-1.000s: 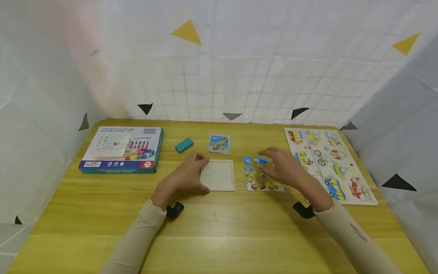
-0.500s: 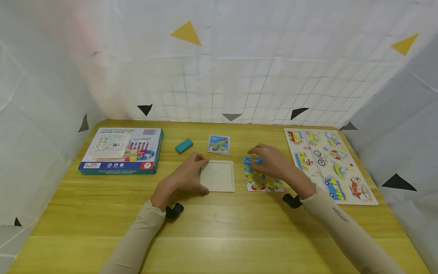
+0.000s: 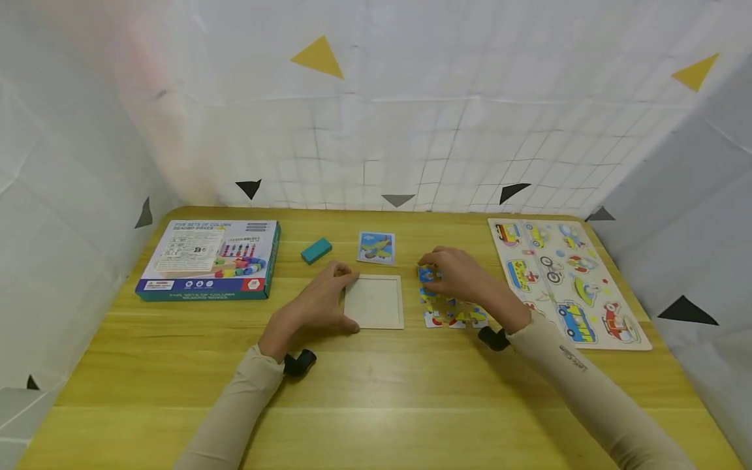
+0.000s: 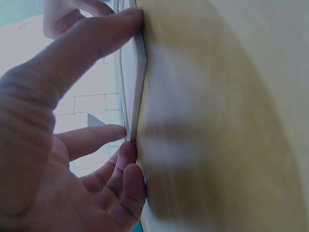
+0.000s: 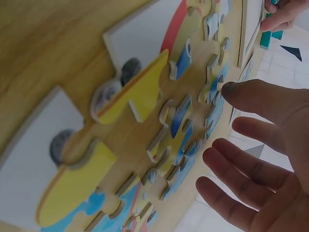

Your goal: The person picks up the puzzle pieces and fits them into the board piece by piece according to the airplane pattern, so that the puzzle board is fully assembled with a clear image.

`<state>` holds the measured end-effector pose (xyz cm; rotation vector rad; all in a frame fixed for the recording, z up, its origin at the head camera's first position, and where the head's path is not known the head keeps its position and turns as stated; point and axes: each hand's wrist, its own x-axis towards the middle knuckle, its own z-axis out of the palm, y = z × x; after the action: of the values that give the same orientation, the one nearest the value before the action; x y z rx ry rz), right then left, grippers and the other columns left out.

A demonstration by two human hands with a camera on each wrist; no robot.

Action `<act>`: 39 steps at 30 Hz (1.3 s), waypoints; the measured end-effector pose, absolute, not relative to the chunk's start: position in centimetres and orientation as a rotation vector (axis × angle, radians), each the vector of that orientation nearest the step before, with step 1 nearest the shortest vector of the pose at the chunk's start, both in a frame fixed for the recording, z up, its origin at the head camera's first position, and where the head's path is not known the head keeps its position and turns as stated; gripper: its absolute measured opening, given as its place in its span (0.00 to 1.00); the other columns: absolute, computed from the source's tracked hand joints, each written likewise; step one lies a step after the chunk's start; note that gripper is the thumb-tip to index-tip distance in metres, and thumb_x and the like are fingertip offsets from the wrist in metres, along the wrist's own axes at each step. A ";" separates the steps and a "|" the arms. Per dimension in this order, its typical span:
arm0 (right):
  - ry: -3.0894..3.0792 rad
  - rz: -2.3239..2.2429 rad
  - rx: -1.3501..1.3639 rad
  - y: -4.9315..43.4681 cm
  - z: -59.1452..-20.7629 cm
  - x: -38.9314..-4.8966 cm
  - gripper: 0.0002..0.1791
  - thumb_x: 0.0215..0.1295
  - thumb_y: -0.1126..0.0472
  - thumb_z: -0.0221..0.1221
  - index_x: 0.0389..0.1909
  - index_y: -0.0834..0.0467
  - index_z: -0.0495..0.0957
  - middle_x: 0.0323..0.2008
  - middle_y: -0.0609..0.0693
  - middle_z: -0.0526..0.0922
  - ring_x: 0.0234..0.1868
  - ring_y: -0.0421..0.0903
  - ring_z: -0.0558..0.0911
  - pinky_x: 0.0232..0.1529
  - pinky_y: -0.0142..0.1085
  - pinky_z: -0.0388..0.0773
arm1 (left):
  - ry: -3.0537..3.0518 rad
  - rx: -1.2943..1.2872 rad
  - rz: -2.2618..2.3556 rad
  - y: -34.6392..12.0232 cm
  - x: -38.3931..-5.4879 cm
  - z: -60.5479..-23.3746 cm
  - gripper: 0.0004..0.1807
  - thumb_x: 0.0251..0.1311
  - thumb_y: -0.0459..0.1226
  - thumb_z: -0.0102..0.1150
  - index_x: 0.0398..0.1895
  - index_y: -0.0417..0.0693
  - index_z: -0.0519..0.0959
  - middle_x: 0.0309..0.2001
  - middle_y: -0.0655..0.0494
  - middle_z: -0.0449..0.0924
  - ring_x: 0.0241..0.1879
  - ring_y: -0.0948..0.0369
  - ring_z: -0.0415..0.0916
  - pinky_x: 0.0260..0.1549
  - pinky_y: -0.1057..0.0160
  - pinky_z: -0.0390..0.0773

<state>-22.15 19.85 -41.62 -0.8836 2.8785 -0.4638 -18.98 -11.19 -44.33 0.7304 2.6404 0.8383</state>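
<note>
Jigsaw pcs (image 3: 458,320) lie flat on the tbl (image 3: 376,398), just to the right of the wooden tray (image 3: 378,301), in loose rows w/ small gaps. The far-left blue pc (image 3: 427,275) sits between R hand (image 3: 458,271) thumb & fingers; fingers are spread, no pinch yet. Thumb tip's at or just above the pcs, can't tell if touching.

L hand (image 3: 320,297) grips the tray's left side, thumb at near corner, index at far one; tray's flat, nothing in it.

Tips, IMO: take the pc by opp. edges, not knobs, & lift straight up so nbrs don't drag. Keep L thumb clear of the recess; light hold's enough to stop tray sliding. Check pc orientation vs. plane card (image 3: 376,248), just beyond tray.

Further out: teal block (image 3: 316,250) beyond L hand, boxed bead set (image 3: 208,260) far left, vehicle board (image 3: 565,287) far right.
</note>
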 end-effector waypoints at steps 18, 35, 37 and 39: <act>2.881 -0.390 -0.851 18.8 -41.4 -23.7 0.19 0.58 0.58 0.72 0.48 0.63 0.85 0.39 0.55 0.84 0.38 0.49 0.81 0.38 0.44 0.79 | 2.638 0.701 0.905 -11.5 -19.6 -44.0 0.56 0.37 0.50 0.84 0.72 0.43 0.67 0.65 0.50 0.60 0.56 0.55 0.66 0.59 0.54 0.70; 2.886 -0.355 -0.807 18.6 -41.4 -23.7 0.14 0.52 0.57 0.73 0.38 0.61 0.87 0.30 0.50 0.83 0.29 0.45 0.74 0.32 0.40 0.74 | 2.611 0.685 0.908 -11.3 -19.3 -44.2 0.56 0.38 0.49 0.84 0.73 0.44 0.66 0.67 0.48 0.59 0.60 0.53 0.65 0.63 0.53 0.68; 2.879 -0.358 -0.803 18.6 -41.4 -23.7 0.13 0.52 0.58 0.73 0.37 0.60 0.87 0.30 0.49 0.83 0.29 0.44 0.74 0.31 0.40 0.73 | 2.605 0.679 0.903 -11.3 -19.2 -44.2 0.56 0.39 0.50 0.84 0.74 0.44 0.66 0.67 0.49 0.59 0.60 0.54 0.65 0.63 0.53 0.67; 2.872 -0.365 -0.814 18.6 -41.5 -23.7 0.12 0.51 0.58 0.73 0.36 0.59 0.87 0.30 0.49 0.83 0.29 0.45 0.74 0.32 0.40 0.74 | 2.603 0.674 0.899 -11.3 -19.2 -44.1 0.56 0.39 0.50 0.84 0.74 0.45 0.65 0.68 0.49 0.59 0.60 0.54 0.65 0.63 0.53 0.67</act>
<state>-23.73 18.61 -41.51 -0.8138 2.8720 -0.3651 -19.20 -11.33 -44.15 0.6738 2.6030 0.8992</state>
